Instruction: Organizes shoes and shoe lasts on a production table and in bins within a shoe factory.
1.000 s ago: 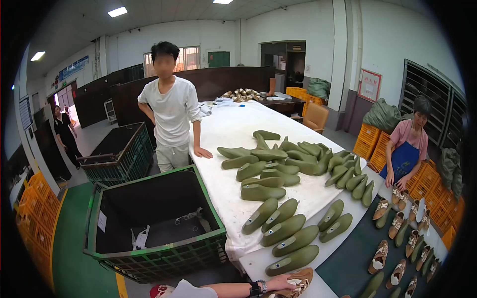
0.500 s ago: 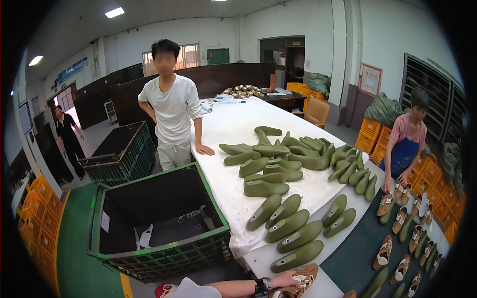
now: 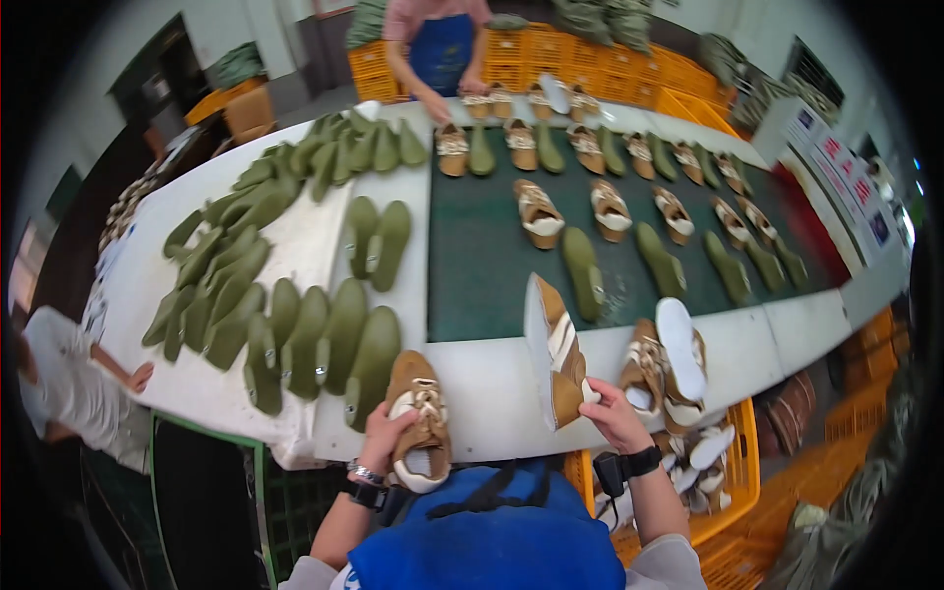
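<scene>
My left hand point(image 3: 383, 440) is closed around the side of a brown lace-up sneaker point(image 3: 418, 398) with cream trim, at the table's near edge. Its toe points away from me. My right hand point(image 3: 618, 421) pinches the heel of another brown sneaker point(image 3: 557, 366) with cream stripes. That one is tipped on its side, its white sole facing left. Right of it, beside my right hand, lie an upright brown sneaker point(image 3: 643, 362) and a white sole point(image 3: 680, 346), which partly covers another shoe. Green shoe lasts point(image 3: 375, 366) lie just beyond my left hand.
A green conveyor belt point(image 3: 472, 285) carries rows of brown shoes and green lasts. More lasts point(image 3: 265, 197) are heaped on the white table at left. An orange crate point(image 3: 744, 462) of shoe parts stands below right. Across the belt, a co-worker point(image 3: 438, 49) handles shoes; another person point(image 3: 79, 379) leans at left.
My view has swung right and down toward the belt. My left hand was on a brown shoe before and still grips one. My right hand, out of view before, now shows with a sneaker.
</scene>
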A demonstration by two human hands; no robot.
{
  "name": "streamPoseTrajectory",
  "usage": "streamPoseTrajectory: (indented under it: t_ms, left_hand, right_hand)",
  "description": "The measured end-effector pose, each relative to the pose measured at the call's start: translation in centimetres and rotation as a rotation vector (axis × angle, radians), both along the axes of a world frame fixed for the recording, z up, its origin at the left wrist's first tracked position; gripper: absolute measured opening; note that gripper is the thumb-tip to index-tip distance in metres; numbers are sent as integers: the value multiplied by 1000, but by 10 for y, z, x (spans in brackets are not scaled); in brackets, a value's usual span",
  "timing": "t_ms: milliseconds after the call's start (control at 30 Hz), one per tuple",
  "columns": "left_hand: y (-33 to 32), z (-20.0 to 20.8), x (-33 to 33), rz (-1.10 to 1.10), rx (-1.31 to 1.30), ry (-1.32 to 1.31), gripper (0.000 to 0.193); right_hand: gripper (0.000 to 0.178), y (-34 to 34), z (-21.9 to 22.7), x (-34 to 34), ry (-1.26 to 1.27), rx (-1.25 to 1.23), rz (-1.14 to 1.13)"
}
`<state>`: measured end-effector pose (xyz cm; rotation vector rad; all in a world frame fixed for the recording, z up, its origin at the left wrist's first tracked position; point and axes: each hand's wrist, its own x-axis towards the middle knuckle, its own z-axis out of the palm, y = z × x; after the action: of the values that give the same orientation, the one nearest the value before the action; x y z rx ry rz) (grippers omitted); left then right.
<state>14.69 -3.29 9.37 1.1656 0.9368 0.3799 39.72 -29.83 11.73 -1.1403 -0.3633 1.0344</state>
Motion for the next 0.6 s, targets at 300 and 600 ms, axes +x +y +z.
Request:
streamPoseTrajectory:
  t_ms: [300,600]
  left_hand:
    - [-4,11,19,-193,39,-76,40]
    - [-4,11,76,-290,223,-20,38]
  right_hand:
    - [65,-44,1,-12,396,565,-103]
    - [24,-36,-39,-31,-1513,-807,-16]
